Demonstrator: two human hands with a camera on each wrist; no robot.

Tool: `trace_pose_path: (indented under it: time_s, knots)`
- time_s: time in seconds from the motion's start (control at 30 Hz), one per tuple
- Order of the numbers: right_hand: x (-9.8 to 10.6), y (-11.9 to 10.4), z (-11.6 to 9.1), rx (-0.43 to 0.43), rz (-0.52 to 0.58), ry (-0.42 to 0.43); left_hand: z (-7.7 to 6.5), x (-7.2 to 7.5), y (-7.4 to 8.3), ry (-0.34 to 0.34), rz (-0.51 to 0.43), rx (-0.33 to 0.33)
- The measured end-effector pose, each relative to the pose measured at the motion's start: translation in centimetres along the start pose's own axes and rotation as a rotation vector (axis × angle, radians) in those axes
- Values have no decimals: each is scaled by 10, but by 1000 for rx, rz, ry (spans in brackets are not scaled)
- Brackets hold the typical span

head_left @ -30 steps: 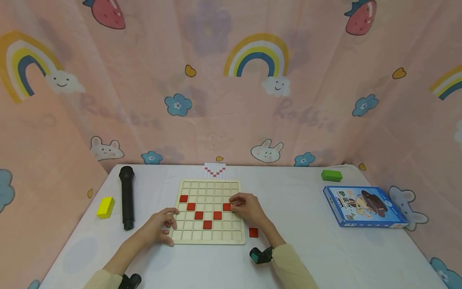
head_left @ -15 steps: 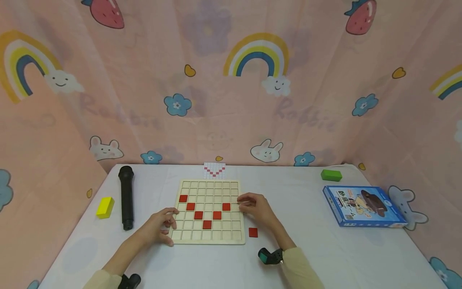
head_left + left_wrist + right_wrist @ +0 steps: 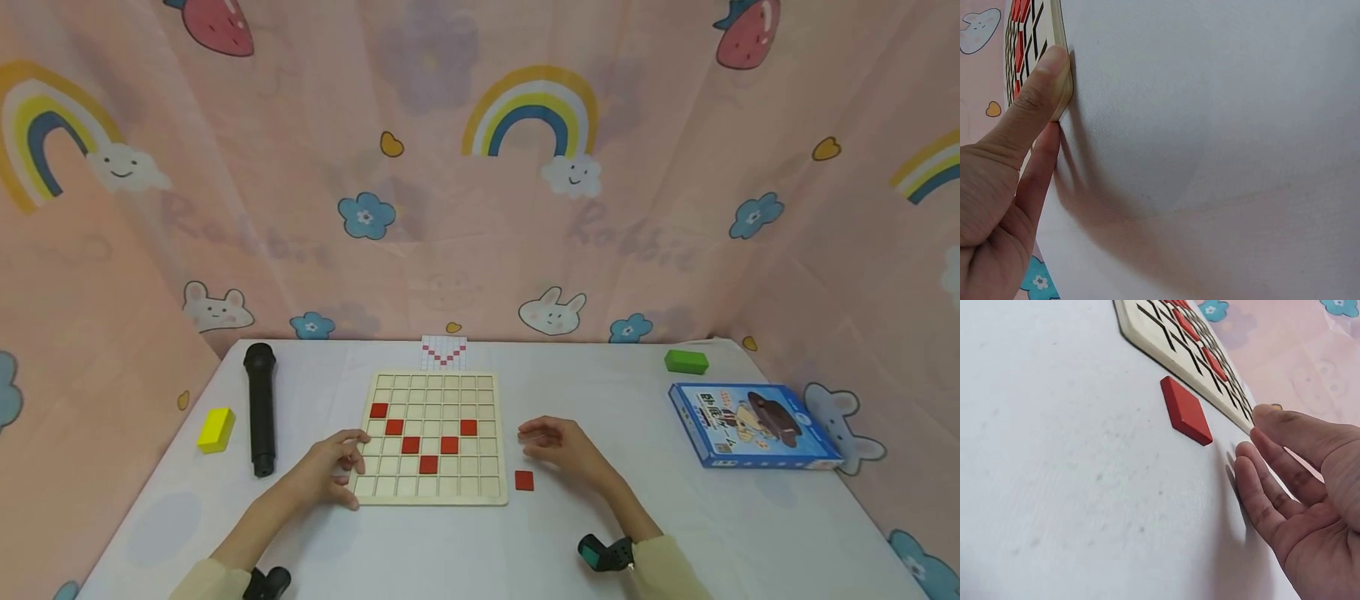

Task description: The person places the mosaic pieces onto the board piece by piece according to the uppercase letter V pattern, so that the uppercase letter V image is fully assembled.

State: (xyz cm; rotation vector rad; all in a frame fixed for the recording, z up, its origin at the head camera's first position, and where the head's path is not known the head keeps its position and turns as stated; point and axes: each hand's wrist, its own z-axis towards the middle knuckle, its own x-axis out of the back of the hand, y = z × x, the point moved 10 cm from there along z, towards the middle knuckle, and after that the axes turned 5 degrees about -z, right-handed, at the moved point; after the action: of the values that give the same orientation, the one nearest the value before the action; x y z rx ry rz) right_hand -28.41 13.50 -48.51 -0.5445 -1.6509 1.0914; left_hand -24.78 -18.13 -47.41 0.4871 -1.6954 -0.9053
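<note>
A cream wooden grid board [image 3: 468, 486] lies on the table with several red square tiles [image 3: 428, 465] set in its cells in a V-like pattern. My left hand [image 3: 330, 468] holds the board by its near left corner; in the left wrist view the thumb [image 3: 1050, 69] presses on the corner and a finger touches the adjoining edge. To the right of the board lies a loose red tile [image 3: 524, 481], flat on the cloth. Just beyond that tile, my right hand [image 3: 566, 450] hovers with relaxed fingers and nothing between them, as the right wrist view confirms.
Behind the board stands a small card [image 3: 444, 353] printed with a red V pattern. On the left are a black microphone [image 3: 261, 408] and a yellow block [image 3: 216, 430]. A blue box [image 3: 753, 427] and a green block [image 3: 686, 362] sit at the right.
My right hand has left the red tile on the board's right side and drawn back to the right, off the board, near the loose tile. The left hand stays put.
</note>
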Motion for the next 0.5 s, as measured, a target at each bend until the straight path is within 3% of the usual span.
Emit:
trace_pose_path:
  time_s: [0.27, 0.5]
  knots:
    - [-4, 1, -26, 41, -41, -76, 1, 1, 0, -8, -11, -19]
    - [-15, 3, -33, 59, -122, -29, -4, 5, 1, -12, -9, -46]
